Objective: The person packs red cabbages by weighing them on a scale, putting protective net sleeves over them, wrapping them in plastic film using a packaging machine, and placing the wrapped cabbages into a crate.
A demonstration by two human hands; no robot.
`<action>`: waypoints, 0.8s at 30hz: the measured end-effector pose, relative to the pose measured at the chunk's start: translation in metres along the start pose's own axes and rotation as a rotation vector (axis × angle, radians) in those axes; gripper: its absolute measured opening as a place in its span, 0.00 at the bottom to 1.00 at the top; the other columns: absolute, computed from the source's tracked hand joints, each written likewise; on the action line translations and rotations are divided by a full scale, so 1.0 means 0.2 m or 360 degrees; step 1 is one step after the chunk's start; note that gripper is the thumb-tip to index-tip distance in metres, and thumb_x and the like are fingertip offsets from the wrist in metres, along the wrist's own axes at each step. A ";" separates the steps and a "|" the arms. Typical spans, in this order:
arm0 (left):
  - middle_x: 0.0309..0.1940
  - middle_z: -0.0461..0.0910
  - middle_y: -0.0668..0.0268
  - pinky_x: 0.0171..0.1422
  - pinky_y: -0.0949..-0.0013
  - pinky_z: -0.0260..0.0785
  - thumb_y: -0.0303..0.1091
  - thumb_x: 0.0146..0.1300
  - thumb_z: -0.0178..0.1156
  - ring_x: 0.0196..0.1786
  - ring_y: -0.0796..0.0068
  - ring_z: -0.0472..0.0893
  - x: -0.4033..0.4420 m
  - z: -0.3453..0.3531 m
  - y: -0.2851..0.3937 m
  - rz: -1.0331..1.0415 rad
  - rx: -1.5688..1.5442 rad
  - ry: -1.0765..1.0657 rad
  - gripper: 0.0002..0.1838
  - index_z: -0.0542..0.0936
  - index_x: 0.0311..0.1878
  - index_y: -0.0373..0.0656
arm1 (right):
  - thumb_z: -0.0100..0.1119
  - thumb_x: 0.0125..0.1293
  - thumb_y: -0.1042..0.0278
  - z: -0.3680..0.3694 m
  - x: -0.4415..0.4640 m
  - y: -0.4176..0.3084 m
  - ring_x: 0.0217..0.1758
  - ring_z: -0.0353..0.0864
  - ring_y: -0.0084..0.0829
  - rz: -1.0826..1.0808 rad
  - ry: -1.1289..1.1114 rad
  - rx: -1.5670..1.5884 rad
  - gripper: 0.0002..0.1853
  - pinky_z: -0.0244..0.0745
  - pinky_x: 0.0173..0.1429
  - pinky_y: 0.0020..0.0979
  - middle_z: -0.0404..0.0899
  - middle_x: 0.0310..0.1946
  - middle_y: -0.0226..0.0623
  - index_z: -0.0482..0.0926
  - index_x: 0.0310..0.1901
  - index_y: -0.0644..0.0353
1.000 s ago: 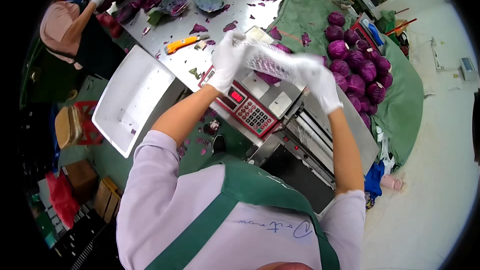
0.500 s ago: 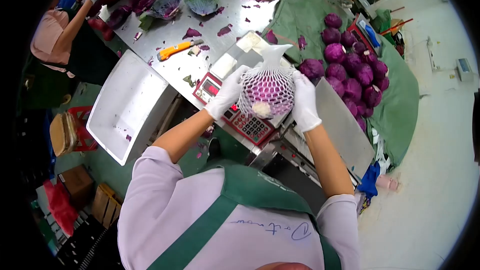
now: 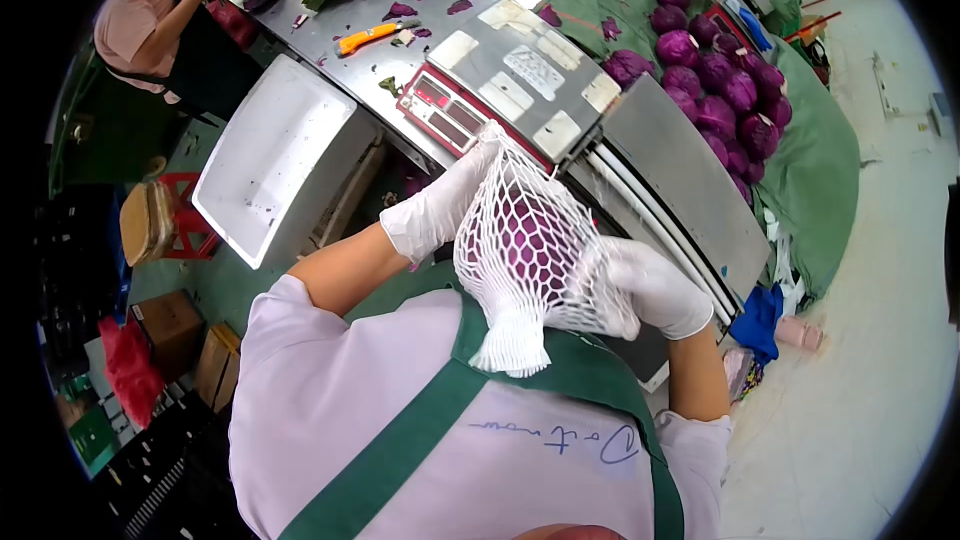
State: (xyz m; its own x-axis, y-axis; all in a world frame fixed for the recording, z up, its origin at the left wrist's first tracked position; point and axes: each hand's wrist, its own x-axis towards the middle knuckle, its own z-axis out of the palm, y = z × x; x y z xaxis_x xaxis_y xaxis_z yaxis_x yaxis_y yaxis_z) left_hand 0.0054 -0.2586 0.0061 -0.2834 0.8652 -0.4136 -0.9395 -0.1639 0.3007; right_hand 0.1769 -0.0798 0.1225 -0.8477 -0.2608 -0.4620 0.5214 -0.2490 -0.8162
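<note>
A red cabbage sits inside a white foam net sleeve, held in front of my apron. My left hand, in a white glove, grips the net's upper edge on the left side. On the right, my right hand, also gloved, is closed at the cabbage's side, with mesh stretched over its fingers. The gathered end of the net hangs towards my chest. Just beyond the cabbage stands a weighing scale with a red-framed display, nothing on its plate.
A wrapping machine's flat plate adjoins the scale. Several red cabbages are piled on green cloth. An orange cutter and leaf scraps lie on the metal table. A white tub stands left, near a co-worker.
The netted cabbage has moved from above the scale towards my chest. It has turned over, so the net's gathered end now points at me. My right hand's fingers have gone under the mesh.
</note>
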 end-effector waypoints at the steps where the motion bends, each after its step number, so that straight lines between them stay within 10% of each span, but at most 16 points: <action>1: 0.55 0.77 0.49 0.64 0.53 0.71 0.62 0.71 0.41 0.56 0.57 0.79 0.01 0.02 -0.06 -0.0032 -0.0015 -0.0038 0.36 0.68 0.66 0.38 | 0.57 0.68 0.52 -0.01 -0.06 0.00 0.32 0.77 0.17 -0.0032 -0.0157 -0.0018 0.23 0.71 0.38 0.18 0.79 0.31 0.30 0.75 0.51 0.67; 3: 0.54 0.78 0.52 0.64 0.55 0.71 0.57 0.73 0.43 0.55 0.59 0.79 -0.06 0.21 -0.15 0.0052 0.0051 -0.0003 0.32 0.69 0.64 0.38 | 0.60 0.66 0.51 -0.03 -0.19 -0.01 0.32 0.78 0.17 -0.0098 -0.0488 0.0070 0.33 0.72 0.39 0.17 0.81 0.35 0.32 0.69 0.62 0.70; 8: 0.42 0.82 0.54 0.56 0.59 0.76 0.39 0.69 0.48 0.44 0.62 0.82 -0.09 0.46 -0.39 0.0002 -0.0288 -0.0327 0.17 0.76 0.49 0.34 | 0.55 0.71 0.62 -0.25 -0.28 0.41 0.37 0.78 0.19 -0.0592 0.0903 0.0283 0.12 0.75 0.44 0.22 0.81 0.35 0.31 0.79 0.41 0.64; 11: 0.37 0.82 0.49 0.56 0.55 0.75 0.35 0.60 0.50 0.42 0.54 0.83 -0.11 0.50 -0.52 -0.0066 -0.0496 -0.0557 0.17 0.78 0.40 0.29 | 0.51 0.73 0.59 -0.14 -0.45 0.58 0.51 0.77 0.24 -0.0535 0.0968 0.0391 0.16 0.71 0.61 0.29 0.79 0.48 0.35 0.75 0.52 0.64; 13: 0.36 0.83 0.49 0.52 0.57 0.76 0.35 0.59 0.53 0.40 0.56 0.83 -0.07 0.53 -0.66 -0.0012 -0.0395 -0.0487 0.15 0.79 0.38 0.30 | 0.42 0.75 0.50 -0.05 -0.56 0.58 0.58 0.77 0.31 -0.0187 0.0383 0.1469 0.24 0.71 0.65 0.36 0.77 0.57 0.40 0.74 0.58 0.61; 17: 0.37 0.81 0.60 0.52 0.67 0.73 0.43 0.68 0.54 0.40 0.68 0.80 0.00 0.67 -0.75 0.0161 0.0126 -0.0452 0.17 0.78 0.43 0.36 | 0.44 0.73 0.56 -0.06 -0.65 0.64 0.47 0.83 0.32 -0.0453 0.0804 0.1374 0.20 0.79 0.55 0.35 0.83 0.46 0.39 0.78 0.54 0.61; 19: 0.43 0.79 0.62 0.55 0.68 0.70 0.46 0.69 0.53 0.47 0.70 0.78 0.03 0.72 -0.75 0.1027 0.1280 -0.0081 0.17 0.76 0.46 0.39 | 0.43 0.72 0.57 -0.22 -0.65 0.73 0.47 0.83 0.31 -0.0827 0.0857 0.1396 0.19 0.80 0.55 0.34 0.84 0.45 0.39 0.78 0.53 0.60; 22: 0.52 0.77 0.63 0.60 0.65 0.66 0.50 0.71 0.49 0.59 0.69 0.72 0.00 0.91 -0.71 0.0474 0.0966 0.0379 0.22 0.73 0.59 0.46 | 0.36 0.75 0.58 -0.27 -0.72 0.42 0.56 0.79 0.31 -0.1359 0.0978 0.1023 0.23 0.74 0.62 0.33 0.80 0.52 0.41 0.76 0.56 0.65; 24: 0.52 0.77 0.60 0.58 0.62 0.70 0.55 0.72 0.45 0.56 0.69 0.75 0.13 0.95 -0.76 0.0072 0.0657 0.0080 0.25 0.72 0.59 0.45 | 0.35 0.77 0.54 -0.37 -0.70 0.29 0.63 0.72 0.33 -0.1738 0.1190 0.0450 0.25 0.64 0.69 0.34 0.73 0.61 0.41 0.72 0.60 0.66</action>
State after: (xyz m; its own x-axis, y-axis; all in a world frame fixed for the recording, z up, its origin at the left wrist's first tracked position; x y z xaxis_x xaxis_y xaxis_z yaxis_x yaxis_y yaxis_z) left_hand 0.1777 -0.1207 0.1131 -0.3414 0.8357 -0.4302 -0.7727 0.0111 0.6347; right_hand 0.3196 0.0115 0.1138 -0.6412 0.7351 0.2203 -0.5213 -0.2066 -0.8280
